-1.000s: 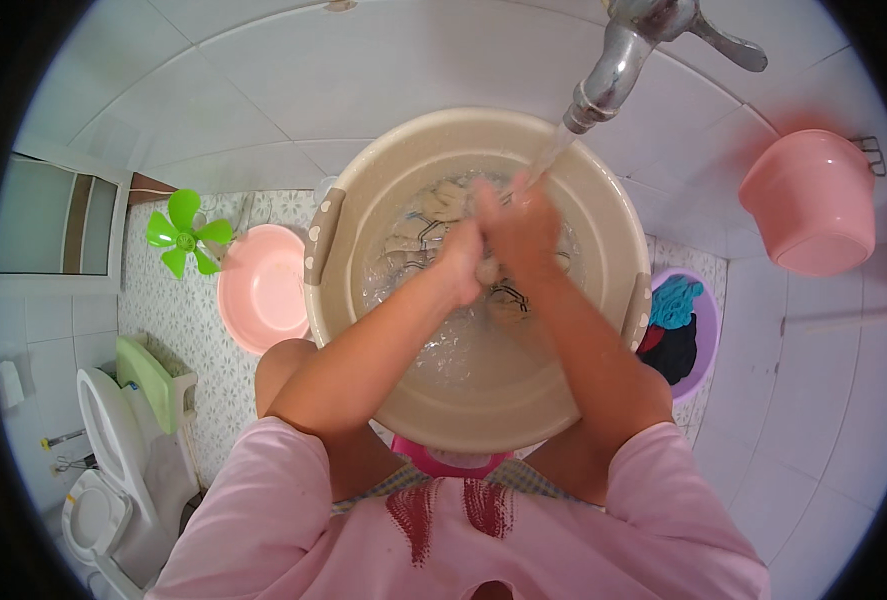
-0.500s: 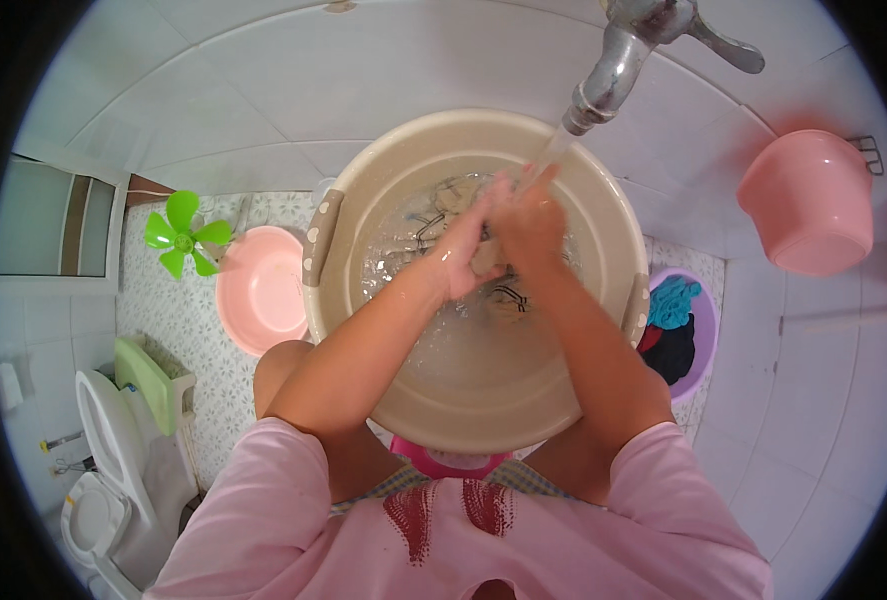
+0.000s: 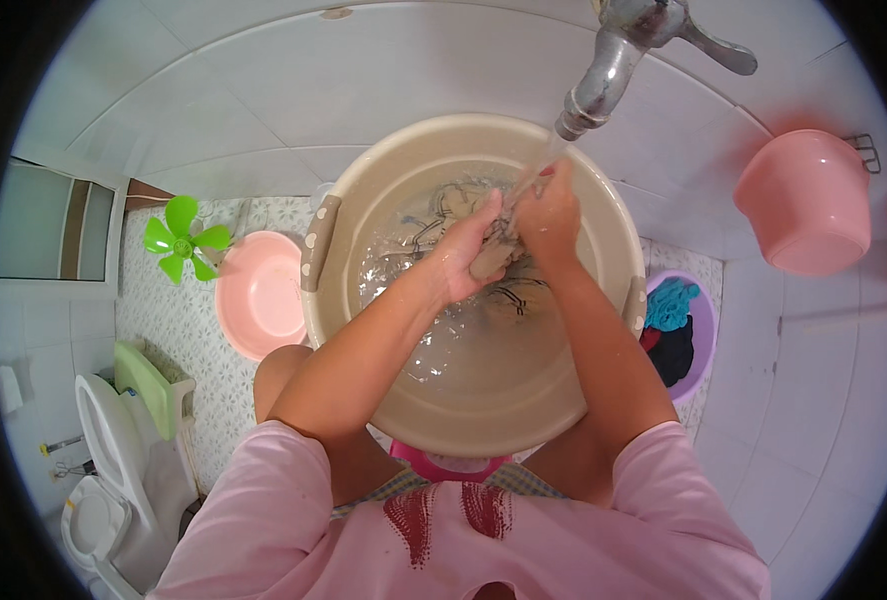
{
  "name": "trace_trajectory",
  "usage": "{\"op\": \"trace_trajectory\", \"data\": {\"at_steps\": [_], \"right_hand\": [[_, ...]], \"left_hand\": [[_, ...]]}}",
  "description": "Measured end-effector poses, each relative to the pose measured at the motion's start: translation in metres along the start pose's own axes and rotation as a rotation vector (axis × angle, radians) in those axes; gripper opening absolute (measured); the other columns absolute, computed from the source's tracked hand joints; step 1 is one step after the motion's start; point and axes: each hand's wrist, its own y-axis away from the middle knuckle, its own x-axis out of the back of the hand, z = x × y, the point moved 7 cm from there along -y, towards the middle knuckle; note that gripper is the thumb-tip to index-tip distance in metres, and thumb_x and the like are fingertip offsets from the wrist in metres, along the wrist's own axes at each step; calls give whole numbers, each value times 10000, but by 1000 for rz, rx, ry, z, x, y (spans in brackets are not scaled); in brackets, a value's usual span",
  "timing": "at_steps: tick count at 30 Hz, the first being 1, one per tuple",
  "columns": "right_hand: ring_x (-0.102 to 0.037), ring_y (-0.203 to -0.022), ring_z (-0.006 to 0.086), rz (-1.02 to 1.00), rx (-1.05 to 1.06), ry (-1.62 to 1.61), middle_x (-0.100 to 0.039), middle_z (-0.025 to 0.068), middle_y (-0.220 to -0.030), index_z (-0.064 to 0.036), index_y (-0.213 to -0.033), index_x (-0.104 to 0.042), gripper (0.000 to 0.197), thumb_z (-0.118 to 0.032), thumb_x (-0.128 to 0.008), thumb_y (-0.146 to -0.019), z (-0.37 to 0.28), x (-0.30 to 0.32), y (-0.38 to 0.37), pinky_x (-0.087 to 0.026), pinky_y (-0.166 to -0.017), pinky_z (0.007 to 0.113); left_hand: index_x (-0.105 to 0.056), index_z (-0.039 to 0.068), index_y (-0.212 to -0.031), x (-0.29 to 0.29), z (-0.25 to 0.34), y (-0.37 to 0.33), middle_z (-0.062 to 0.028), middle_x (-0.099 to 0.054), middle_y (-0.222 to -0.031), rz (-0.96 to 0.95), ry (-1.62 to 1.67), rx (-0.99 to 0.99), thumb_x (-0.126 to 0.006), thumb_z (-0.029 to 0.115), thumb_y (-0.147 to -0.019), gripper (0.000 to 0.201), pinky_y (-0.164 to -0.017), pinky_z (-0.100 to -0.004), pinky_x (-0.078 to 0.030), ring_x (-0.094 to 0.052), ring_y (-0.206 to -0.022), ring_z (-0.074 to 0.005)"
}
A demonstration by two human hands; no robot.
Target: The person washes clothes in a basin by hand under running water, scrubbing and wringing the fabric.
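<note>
A large beige basin [image 3: 463,430] holds cloudy water with a soaked beige garment [image 3: 496,257] that has dark stripes. My left hand [image 3: 461,262] is closed round a bunched part of that garment, palm turned toward the right. Beside it, my right hand [image 3: 551,222] is closed in a fist against the same bunch, gripping the cloth; its fingertips are partly hidden. Water runs from the metal tap [image 3: 603,85] down onto my right hand and the cloth. More of the garment spreads in the water beyond and below my hands.
Left of the basin stand a pink basin [image 3: 261,338] and a green fan [image 3: 181,246]. To the right, a purple basin [image 3: 705,360] holds teal, black and red cloths. A pink bucket [image 3: 805,205] hangs on the wall. A toilet [image 3: 113,430] and green stool [image 3: 146,390] are at lower left.
My right hand has shifted slightly right and come into sharper view. The bunched cloth shows more plainly between my hands. Water keeps running from the tap.
</note>
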Motion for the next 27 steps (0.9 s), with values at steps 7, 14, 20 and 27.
{"op": "trace_trajectory", "data": {"at_steps": [7, 14, 20, 27], "right_hand": [[-568, -794, 374, -39, 97, -246, -587, 192, -836, -33, -959, -438, 293, -179, -577, -746, -63, -7, 46, -421, -705, 432], [-586, -768, 370, 77, -152, -22, -597, 189, -784, -59, -979, -450, 252, -220, -545, -811, 5, 25, -6, -424, -704, 445], [-597, -732, 338, -191, 31, -186, -587, 186, -715, -46, -1009, -451, 282, -230, -547, -817, -65, -29, 55, -438, -662, 427], [-593, -797, 344, -26, -110, 27, -603, 200, -816, -64, -993, -528, 258, -231, -550, -798, 21, 14, -13, -453, -713, 432]], "left_hand": [[-484, 98, -1184, 31, 15, -8, -66, -537, -1149, -240, 402, 3, -401, 500, -884, 508, -916, -445, -369, -476, -1105, -201], [-436, 146, -1235, -12, 2, 13, -74, -468, -1220, -33, 94, -87, -442, 475, -871, 490, -909, -436, -368, -480, -1080, -212], [-464, 145, -1214, 51, 19, -4, -53, -492, -1200, 93, 170, -27, -458, 483, -862, 489, -883, -402, -392, -503, -1032, -195], [-473, 94, -1187, -15, 8, 10, -107, -518, -1178, -166, 53, -144, -384, 523, -885, 532, -866, -358, -428, -518, -1050, -184]]}}
